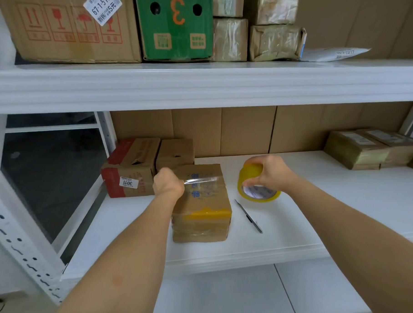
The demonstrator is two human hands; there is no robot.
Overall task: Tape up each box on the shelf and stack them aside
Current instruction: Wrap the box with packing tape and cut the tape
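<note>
A small brown cardboard box (202, 203) with blue print and a yellowish tape band stands on the white lower shelf (316, 208). A clear strip of tape (204, 180) stretches over its top. My left hand (167, 182) pinches the strip's left end at the box's top left corner. My right hand (268, 174) grips the yellow tape roll (256, 189), which rests on the shelf just right of the box. Two more brown boxes stand behind on the left: one with red print (129, 169) and a plain one (175, 152).
A thin pen-like cutter (249, 216) lies on the shelf between box and roll. Taped parcels (371, 149) sit at the far right. The upper shelf (204, 85) carries a large carton, a green box and wrapped packages. The white shelf upright (19, 242) runs at left.
</note>
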